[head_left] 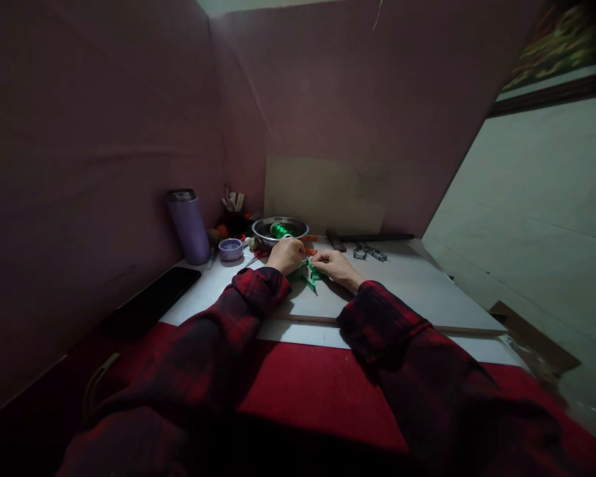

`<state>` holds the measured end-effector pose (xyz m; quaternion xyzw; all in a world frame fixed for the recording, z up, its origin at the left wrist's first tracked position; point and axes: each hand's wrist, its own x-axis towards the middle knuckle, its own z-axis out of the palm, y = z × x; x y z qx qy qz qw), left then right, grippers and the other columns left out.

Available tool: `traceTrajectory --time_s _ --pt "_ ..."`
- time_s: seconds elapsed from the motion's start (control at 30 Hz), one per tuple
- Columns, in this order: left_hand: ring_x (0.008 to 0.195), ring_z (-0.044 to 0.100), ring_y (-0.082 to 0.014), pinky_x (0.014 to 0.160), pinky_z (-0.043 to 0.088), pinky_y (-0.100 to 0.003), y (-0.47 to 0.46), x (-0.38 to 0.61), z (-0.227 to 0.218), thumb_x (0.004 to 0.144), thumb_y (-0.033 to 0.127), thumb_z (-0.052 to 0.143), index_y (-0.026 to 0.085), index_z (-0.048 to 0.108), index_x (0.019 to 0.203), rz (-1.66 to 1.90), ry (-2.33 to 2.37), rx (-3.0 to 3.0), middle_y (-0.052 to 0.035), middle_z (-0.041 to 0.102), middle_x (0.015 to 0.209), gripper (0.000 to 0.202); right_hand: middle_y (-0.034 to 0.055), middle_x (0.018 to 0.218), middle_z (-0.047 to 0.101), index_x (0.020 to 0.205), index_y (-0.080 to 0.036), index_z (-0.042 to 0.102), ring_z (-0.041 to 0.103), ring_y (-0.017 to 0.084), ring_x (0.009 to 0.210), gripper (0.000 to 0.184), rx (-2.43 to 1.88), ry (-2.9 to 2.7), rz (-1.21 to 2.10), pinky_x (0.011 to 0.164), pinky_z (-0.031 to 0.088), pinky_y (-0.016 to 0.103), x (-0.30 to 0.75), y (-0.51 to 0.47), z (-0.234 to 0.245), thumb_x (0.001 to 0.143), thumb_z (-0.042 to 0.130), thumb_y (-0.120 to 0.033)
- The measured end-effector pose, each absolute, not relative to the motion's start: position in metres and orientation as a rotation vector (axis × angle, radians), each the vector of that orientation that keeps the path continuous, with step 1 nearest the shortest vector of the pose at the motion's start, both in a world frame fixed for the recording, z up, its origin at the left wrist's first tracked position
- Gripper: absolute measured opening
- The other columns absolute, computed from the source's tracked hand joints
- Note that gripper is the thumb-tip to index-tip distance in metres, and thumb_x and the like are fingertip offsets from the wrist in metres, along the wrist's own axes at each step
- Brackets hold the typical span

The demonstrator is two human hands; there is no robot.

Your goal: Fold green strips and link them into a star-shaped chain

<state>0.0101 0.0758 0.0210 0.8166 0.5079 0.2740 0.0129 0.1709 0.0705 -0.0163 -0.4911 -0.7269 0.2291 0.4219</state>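
A shiny green piece with pointed, star-like ends (310, 277) is held just over the white board (392, 291), between my two hands. My left hand (287, 255) is closed, fingers bent down at the left side of the piece, partly hiding it. With thumb and finger pinched, my right hand (338, 267) grips its right side. Whether a thread runs between the fingers is too small to tell. Just behind my left hand, a spool of green thread (279, 230) lies in a metal bowl (305, 230).
A purple tumbler (189, 228), its purple lid (230, 249) and a black phone (153, 301) are at left. Behind my right hand lie a hammer (336, 239) and metal clasps (370, 252). Orange-handled tools (310, 252) lie near the bowl. Pink cloth walls (328, 93) enclose the back and left.
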Motion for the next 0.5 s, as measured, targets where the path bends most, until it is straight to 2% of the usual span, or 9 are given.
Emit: traceTrajectory --time_s 0.5 --pt "0.073 0.062 -0.0155 0.073 0.048 -0.024 0.0807 0.0159 0.0187 0.073 0.014 0.053 0.013 0.073 0.077 0.862 1.544 2.574 -0.0089 0.07 0.077 0.02 0.0049 0.071 0.069 0.07 -0.016 0.07 0.061 0.018 0.071 0.018 -1.37 -1.706 0.392 0.068 0.045 0.028 0.1751 0.0619 -0.0166 0.069 0.057 -0.029"
